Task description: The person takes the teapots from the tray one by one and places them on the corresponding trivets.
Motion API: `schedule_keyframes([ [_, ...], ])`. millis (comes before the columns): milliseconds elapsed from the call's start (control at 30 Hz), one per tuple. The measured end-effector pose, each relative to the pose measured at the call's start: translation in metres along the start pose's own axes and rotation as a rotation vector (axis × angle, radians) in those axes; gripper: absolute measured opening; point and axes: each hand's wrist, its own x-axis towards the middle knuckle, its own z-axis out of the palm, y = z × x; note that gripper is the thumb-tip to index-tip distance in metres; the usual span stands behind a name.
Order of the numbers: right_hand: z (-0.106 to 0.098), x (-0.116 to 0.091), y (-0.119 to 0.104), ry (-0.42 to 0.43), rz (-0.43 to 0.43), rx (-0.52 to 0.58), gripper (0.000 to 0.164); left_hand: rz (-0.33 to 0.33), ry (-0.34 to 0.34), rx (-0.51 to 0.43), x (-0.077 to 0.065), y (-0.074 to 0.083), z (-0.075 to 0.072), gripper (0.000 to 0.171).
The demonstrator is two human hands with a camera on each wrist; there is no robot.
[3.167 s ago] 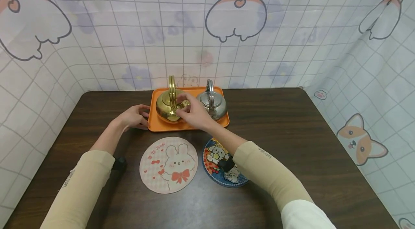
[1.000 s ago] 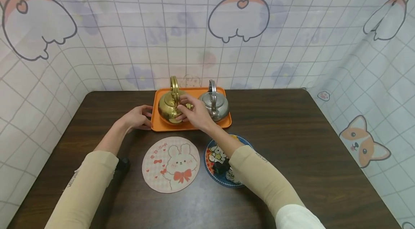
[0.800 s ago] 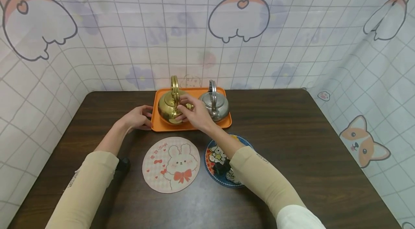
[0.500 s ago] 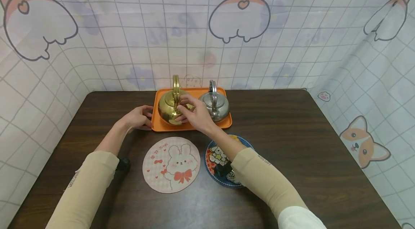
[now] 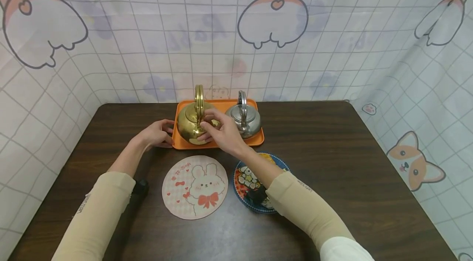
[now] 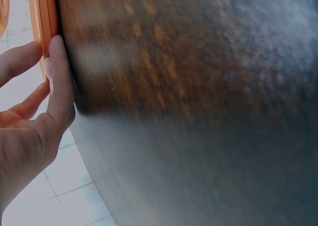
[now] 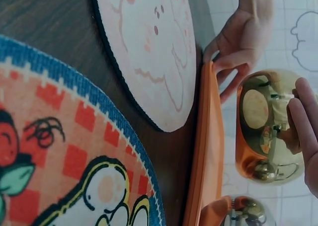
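Fingers of the right hand pinch the gold kettle by its handle in the head view; an off-centre hold could tip it into the silver kettle. Left wrist: left hand pinches the orange tray. Right wrist: gold kettle appears just above the tray.

At the right edge of the right wrist view, observe your right hand, its fingers against the gold kettle. A gap separates the kettle from the orange tray, whose colour reflects in the metal. Note your left hand gripping the tray's far end. The silver kettle adjoins the tray and is cut off by the lower border. Across the table, you have the pink mat beside the tray and, nearest you, the blue-rimmed mat. A white gridded wall forms the background.
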Motion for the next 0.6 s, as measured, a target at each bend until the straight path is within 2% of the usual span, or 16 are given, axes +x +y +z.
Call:
schedule_keyframes([
  [600, 0.007, -0.017, -0.01, -0.022, -0.02, 0.039, 0.026, 0.004, 0.013, 0.012, 0.001, -0.002, 0.0, 0.081],
])
